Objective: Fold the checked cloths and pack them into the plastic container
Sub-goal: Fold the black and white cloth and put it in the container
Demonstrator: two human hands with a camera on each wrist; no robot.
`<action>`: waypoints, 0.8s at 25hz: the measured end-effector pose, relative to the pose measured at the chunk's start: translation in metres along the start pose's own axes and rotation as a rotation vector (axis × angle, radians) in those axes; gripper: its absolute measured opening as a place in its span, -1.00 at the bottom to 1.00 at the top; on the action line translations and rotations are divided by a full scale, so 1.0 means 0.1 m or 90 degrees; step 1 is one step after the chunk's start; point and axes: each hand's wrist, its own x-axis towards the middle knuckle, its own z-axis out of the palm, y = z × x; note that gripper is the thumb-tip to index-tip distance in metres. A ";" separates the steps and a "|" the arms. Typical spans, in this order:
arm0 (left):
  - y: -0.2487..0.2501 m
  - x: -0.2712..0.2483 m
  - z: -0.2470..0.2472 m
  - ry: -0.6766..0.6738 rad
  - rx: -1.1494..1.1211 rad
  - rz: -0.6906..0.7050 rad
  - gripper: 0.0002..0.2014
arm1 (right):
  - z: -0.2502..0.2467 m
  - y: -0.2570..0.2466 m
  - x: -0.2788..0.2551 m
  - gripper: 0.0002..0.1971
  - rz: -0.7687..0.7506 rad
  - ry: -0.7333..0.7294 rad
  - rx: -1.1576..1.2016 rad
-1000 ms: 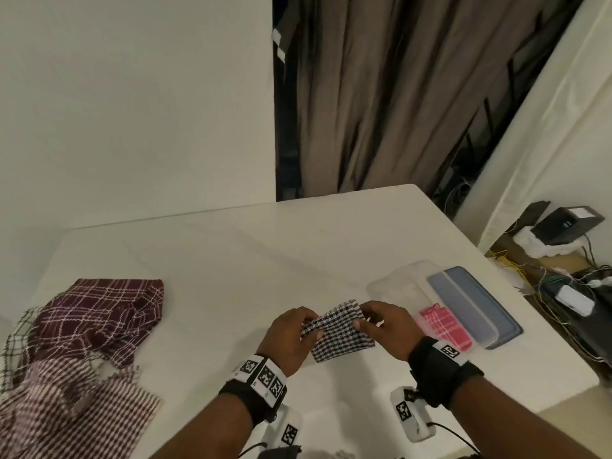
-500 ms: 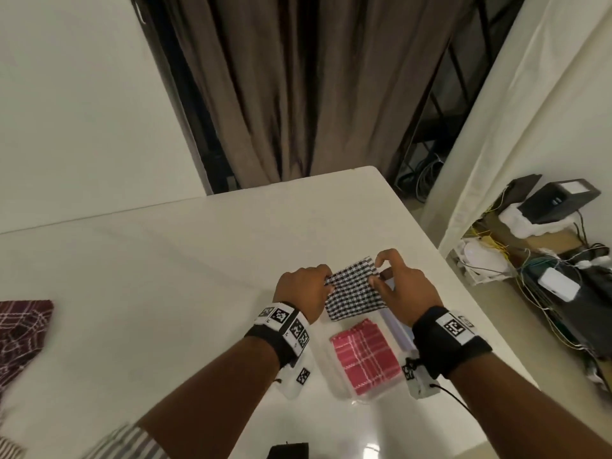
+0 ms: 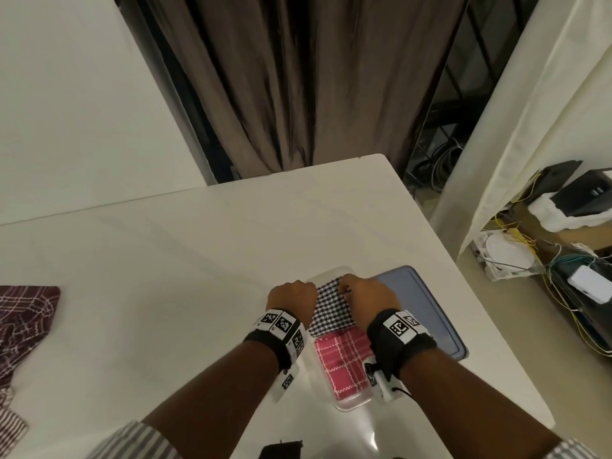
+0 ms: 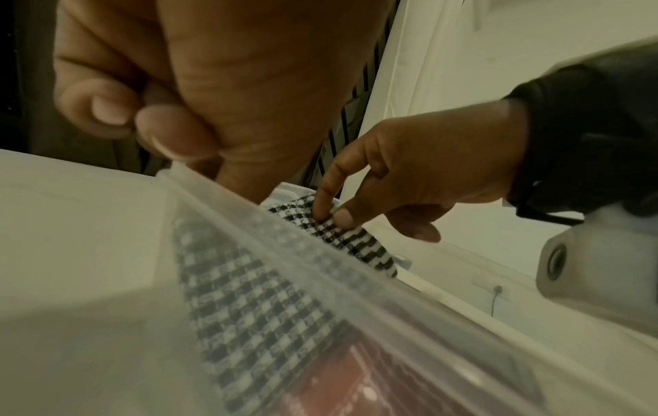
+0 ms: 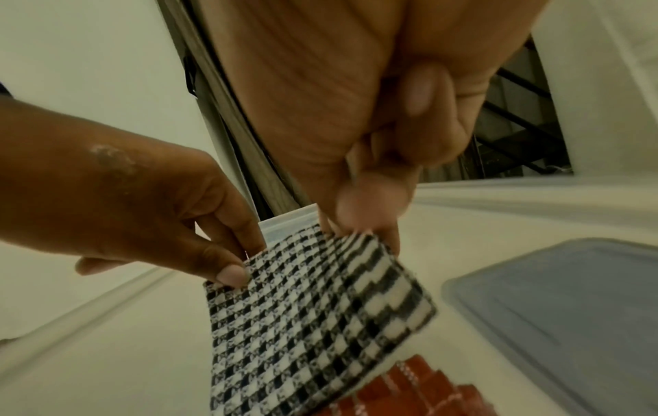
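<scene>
A folded black-and-white checked cloth (image 3: 331, 311) (image 5: 313, 315) (image 4: 342, 233) lies in the far half of the clear plastic container (image 3: 351, 404) (image 4: 320, 253). My left hand (image 3: 293, 298) (image 5: 228, 270) pinches its left edge. My right hand (image 3: 362, 298) (image 4: 334, 216) (image 5: 356, 222) pinches its right far corner. A folded red checked cloth (image 3: 342, 362) (image 5: 409, 394) fills the near half of the container, partly under the black-and-white one.
The container's blue-grey lid (image 3: 427, 313) (image 5: 569, 309) lies flat just right of it. A heap of maroon checked cloths (image 3: 23, 326) sits at the table's left edge. The white table's (image 3: 165, 276) right edge runs close by, with cables and boxes (image 3: 563, 270) on the floor beyond.
Both hands have carried the black-and-white cloth right and down, from above the table into the container beside the red cloth. The head view swung right; the maroon heap slid to the frame's left edge.
</scene>
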 end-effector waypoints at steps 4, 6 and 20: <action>0.03 -0.04 0.02 -0.006 -0.006 -0.022 -0.77 | 0.02 -0.02 -0.02 -0.72 -0.014 -0.044 -0.048; 0.04 -0.06 0.04 0.018 -0.021 -0.019 -0.78 | 0.04 -0.01 -0.05 -0.76 -0.014 -0.055 -0.049; -0.05 -0.21 0.18 0.060 -0.137 0.029 -0.65 | -0.08 -0.03 -0.10 -0.65 -0.034 -0.093 -0.003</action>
